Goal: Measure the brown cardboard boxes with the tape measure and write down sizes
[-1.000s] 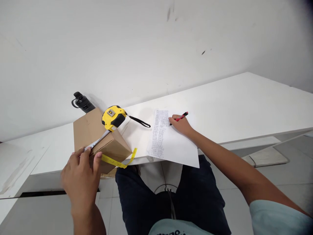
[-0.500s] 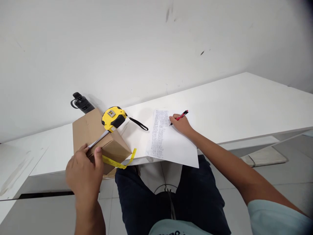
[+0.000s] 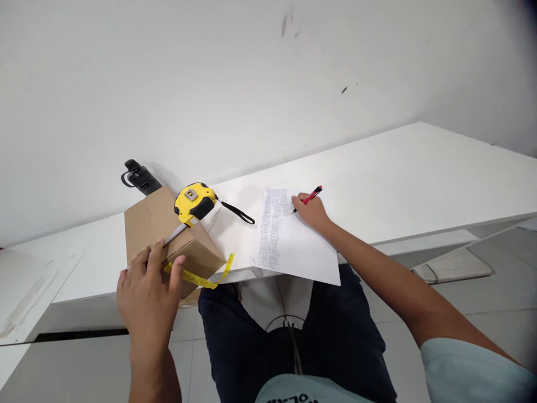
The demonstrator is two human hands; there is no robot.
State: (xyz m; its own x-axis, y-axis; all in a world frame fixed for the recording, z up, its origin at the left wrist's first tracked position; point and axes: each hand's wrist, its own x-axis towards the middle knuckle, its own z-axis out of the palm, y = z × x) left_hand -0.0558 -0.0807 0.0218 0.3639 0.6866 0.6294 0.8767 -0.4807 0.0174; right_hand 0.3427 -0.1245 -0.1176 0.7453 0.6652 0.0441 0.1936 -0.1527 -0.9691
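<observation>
My left hand rests at the near edge of a cardboard box, its fingers laid over the top edge and its thumb apart in front. A yellow and black tape measure sits on the box, its pale blade running along the edge under my fingers. A yellow marked strip bends across the box's front; its far end is hidden behind the hand. My right hand grips a red and black pen, tip down at a paper sheet with handwriting down its left side.
Behind the box a black water bottle leans near the wall. The white table extends to the right, and the paper overhangs its front edge above my legs. A black wrist strap trails from the tape measure.
My left hand has shifted slightly right, and its fingers now reach further over the box's edge. The right hand has moved slightly right and up with the pen.
</observation>
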